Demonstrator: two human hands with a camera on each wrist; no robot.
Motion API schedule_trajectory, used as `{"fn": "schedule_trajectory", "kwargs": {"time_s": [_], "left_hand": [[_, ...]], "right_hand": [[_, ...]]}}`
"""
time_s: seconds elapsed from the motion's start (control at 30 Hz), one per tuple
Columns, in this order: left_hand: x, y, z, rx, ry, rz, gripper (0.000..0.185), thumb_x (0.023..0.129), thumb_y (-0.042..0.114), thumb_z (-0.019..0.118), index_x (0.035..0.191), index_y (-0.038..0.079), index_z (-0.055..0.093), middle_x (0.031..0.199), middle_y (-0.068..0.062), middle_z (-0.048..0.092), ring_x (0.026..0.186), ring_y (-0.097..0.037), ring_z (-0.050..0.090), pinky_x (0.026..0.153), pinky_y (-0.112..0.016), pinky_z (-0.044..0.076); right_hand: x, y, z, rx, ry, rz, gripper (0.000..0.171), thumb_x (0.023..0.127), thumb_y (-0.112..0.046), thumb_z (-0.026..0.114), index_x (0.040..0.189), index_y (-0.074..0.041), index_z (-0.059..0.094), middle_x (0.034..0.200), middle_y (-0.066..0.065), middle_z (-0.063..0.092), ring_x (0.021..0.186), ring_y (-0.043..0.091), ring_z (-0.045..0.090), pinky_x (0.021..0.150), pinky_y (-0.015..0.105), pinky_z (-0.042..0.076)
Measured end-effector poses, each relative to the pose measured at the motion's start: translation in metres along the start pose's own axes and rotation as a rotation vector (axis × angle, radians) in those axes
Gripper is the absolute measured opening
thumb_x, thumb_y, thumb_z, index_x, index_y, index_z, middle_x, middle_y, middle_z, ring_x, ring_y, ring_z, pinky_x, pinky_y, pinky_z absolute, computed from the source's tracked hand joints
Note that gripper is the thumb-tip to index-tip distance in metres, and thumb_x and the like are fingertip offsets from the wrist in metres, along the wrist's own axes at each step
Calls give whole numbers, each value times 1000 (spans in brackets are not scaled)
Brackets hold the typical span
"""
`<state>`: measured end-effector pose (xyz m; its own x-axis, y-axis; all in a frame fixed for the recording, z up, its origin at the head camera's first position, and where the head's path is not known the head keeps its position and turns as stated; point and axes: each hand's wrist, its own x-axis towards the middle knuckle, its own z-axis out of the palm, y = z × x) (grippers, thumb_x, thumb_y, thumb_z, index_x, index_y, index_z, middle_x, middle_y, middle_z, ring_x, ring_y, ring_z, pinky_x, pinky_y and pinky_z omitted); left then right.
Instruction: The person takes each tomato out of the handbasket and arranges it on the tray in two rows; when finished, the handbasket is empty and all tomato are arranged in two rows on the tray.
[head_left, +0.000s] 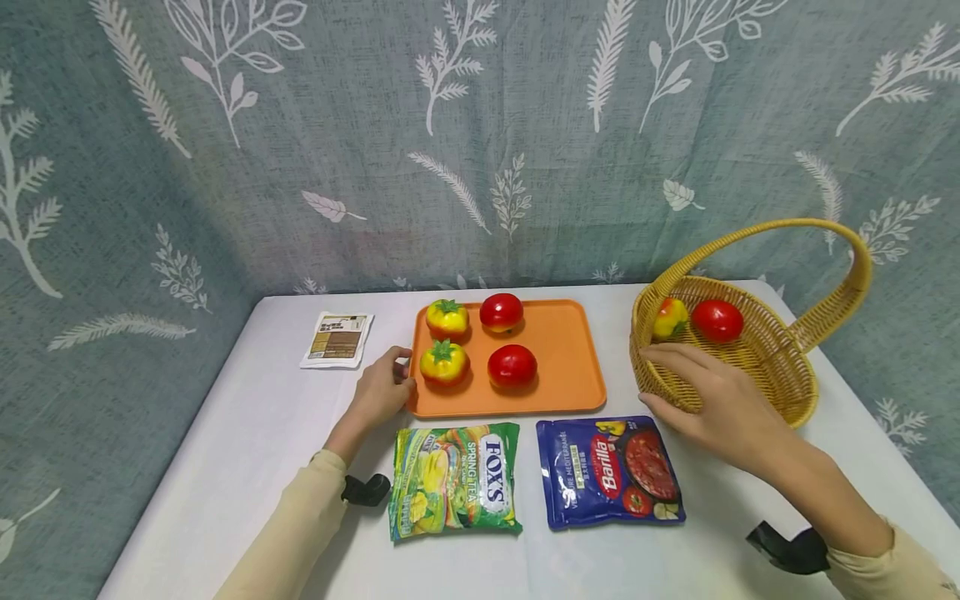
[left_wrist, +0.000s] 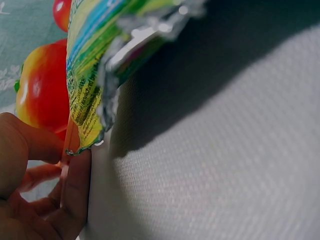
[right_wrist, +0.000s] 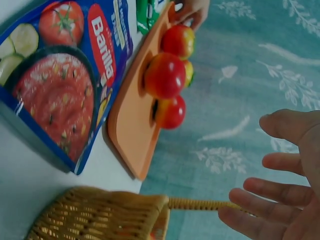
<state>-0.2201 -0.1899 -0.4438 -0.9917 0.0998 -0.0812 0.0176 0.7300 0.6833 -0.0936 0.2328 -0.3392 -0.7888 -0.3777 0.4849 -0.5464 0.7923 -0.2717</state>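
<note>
My left hand pinches the left edge of an orange tray; in the left wrist view its thumb and fingers close about the rim. On the tray sit two yellow-and-red tomato-like fruits with green tops, one in front and one behind, beside two red fruits, front and back. Over the near left rim of a wicker basket hovers my right hand, fingers extended, holding nothing. Inside the basket lie a yellow-and-red fruit and a red one.
A green candy bag and a blue Barilla pouch lie in front of the tray. To its left rests a small white-and-brown packet. The basket's tall handle arches upward near the patterned curtain.
</note>
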Motion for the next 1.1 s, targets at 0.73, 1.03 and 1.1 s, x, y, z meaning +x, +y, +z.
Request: {"fn": "schedule_trajectory", "kwargs": {"time_s": [0.73,1.03,1.1], "left_hand": [[0,0,1,-7,1,-4,48,90,7,60,137,4,50,108,-14,61,91,-27,58,72,-31,54],[0,-2,1,-8,4,6,48,90,6,60,137,3,50,106,-14,61,90,-27,58,69,-30,54],[-1,-1,1,-12,0,2,48,90,6,59,137,3,49,106,-14,61,90,-27,58,68,-29,54]], "right_hand": [[5,43,-22,-76,82,14,52,72,-8,84,120,0,67,114,19,67,102,41,64,82,58,52],[14,56,-31,-94,9,94,50,79,-12,82,124,2,65,115,21,66,101,40,62,77,58,53],[16,60,-33,-104,-2,105,48,80,-13,82,123,2,65,114,21,66,97,39,64,72,56,55]]}}
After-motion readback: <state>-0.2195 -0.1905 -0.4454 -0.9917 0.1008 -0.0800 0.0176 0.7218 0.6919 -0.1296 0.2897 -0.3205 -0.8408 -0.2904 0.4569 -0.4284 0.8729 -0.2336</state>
